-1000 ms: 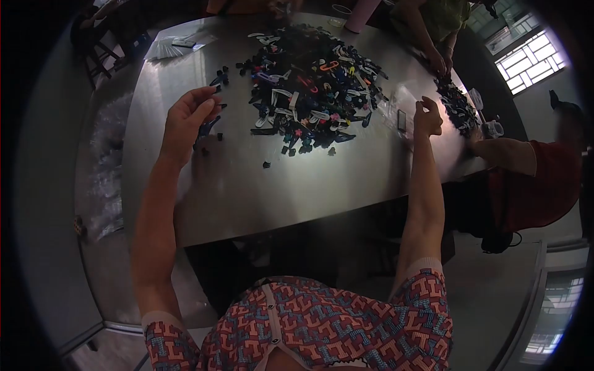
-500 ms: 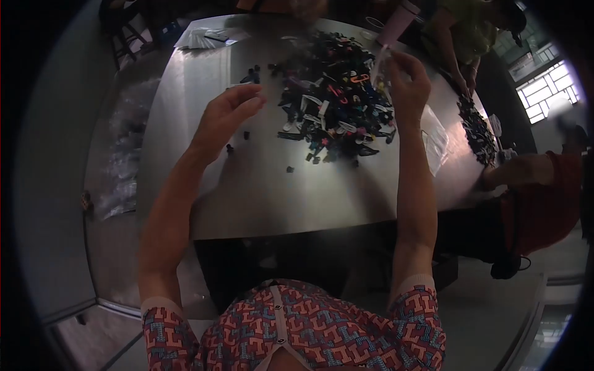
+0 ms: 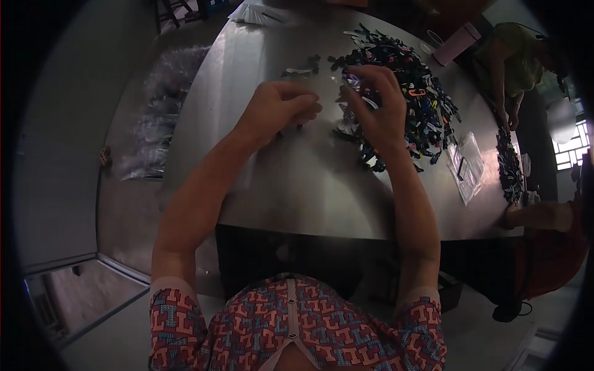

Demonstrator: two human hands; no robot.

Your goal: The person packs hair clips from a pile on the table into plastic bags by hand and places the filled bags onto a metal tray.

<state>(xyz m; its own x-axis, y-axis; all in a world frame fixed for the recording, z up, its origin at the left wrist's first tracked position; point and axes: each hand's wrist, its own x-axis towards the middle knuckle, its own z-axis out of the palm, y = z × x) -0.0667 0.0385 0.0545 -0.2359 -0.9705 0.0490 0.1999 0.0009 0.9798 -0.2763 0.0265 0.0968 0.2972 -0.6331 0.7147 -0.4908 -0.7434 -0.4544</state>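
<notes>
Dark and coloured pieces that look like hair clips lie in a large pile (image 3: 427, 108) on a metal table (image 3: 297, 191). Over the pile's left edge, my right hand (image 3: 383, 111) has thumb and forefinger closed around a shiny, clear-looking piece of plastic (image 3: 352, 81). My left hand (image 3: 278, 111) hovers left of the pile, thumb against curled fingers; what it holds, if anything, is hidden. Just beyond it lie a few loose clips (image 3: 300, 71), one pale and the others dark. Small dark pieces show under the left fingers.
A clear plastic bag (image 3: 465, 167) lies right of the pile, and flat bags (image 3: 257, 14) rest at the far left corner. A pink tumbler (image 3: 458, 44) stands at the back right. Two people work at the right beside a smaller pile (image 3: 509, 164). Clear plastic (image 3: 158, 117) lies left of the table.
My right hand has come leftward across the pile, bringing the clear plastic toward my left hand. My left hand's fingers have curled in. The whole view has shifted, with the table appearing further right.
</notes>
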